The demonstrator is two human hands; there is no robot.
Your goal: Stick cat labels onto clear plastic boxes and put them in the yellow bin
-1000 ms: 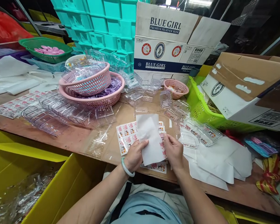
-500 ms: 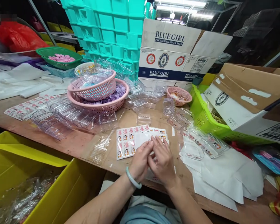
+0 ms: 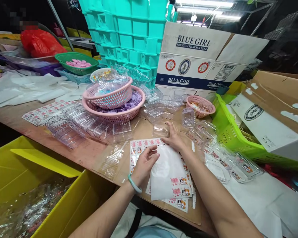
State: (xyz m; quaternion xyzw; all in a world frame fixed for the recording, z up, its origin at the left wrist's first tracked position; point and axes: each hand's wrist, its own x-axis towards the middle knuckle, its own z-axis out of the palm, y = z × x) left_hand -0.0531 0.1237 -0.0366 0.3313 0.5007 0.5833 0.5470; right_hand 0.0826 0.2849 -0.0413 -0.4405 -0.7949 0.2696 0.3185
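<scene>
My right hand point(image 3: 173, 138) reaches over the far edge of the sticker sheets, thumb and fingers apart at the right end of a clear plastic box point(image 3: 160, 131); whether they touch it I cannot tell. My left hand point(image 3: 144, 165), with a pale green bangle on its wrist, hovers over the sheets, fingers loosely curved and thumb apart. Nothing shows in it. Beneath lies a mostly bare white backing sheet point(image 3: 167, 168) with a few cat stickers left near its lower edge. Fuller sticker sheets point(image 3: 134, 149) lie under it.
Clear plastic boxes point(image 3: 69, 127) lie at left. Pink baskets point(image 3: 111, 115) hold purple pieces and clear plastic. Stickered boxes point(image 3: 245, 167) rest at right on white paper, beside a lime green crate point(image 3: 228, 129). A yellow bin point(image 3: 64, 198) stands below the table's left edge.
My hands were together over the sheets and have parted. The right one has moved forward to the clear box; the left one has drawn slightly left. The camera view has turned left.
</scene>
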